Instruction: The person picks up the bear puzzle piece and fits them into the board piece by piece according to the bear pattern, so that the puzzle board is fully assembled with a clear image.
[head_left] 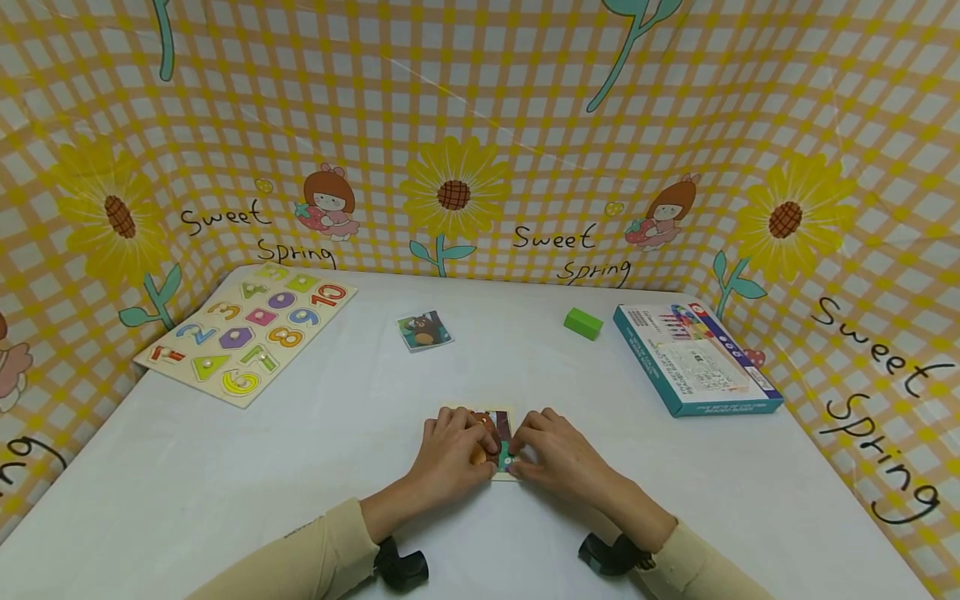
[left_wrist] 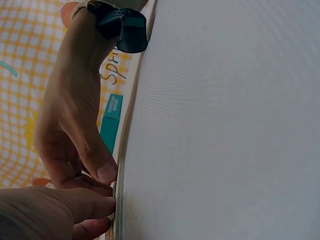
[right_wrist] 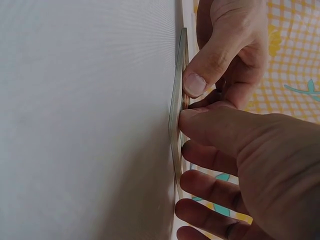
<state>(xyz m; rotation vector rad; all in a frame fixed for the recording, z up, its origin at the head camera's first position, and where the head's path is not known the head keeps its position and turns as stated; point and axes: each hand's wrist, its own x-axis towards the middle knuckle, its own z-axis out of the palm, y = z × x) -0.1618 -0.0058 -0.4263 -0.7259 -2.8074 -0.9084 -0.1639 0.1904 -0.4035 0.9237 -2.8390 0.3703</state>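
Note:
A small flat puzzle with a brown bear on it lies on the table before the person, its pale rim showing at the edges. The left hand covers its left side, with bent fingers and the thumb gripping at the picture. From the other side, the right hand has thumb and index finger pinched at the puzzle's right edge. Close up in the right wrist view, the thin board shows edge-on, one edge slightly raised at an angle. Both hands' fingertips meet near its middle, and they hide much of the picture.
A second bear picture tile lies farther back. At the left is a number and shape peg board. A green block and a teal-edged box stand at the right. Checked cloth walls the table.

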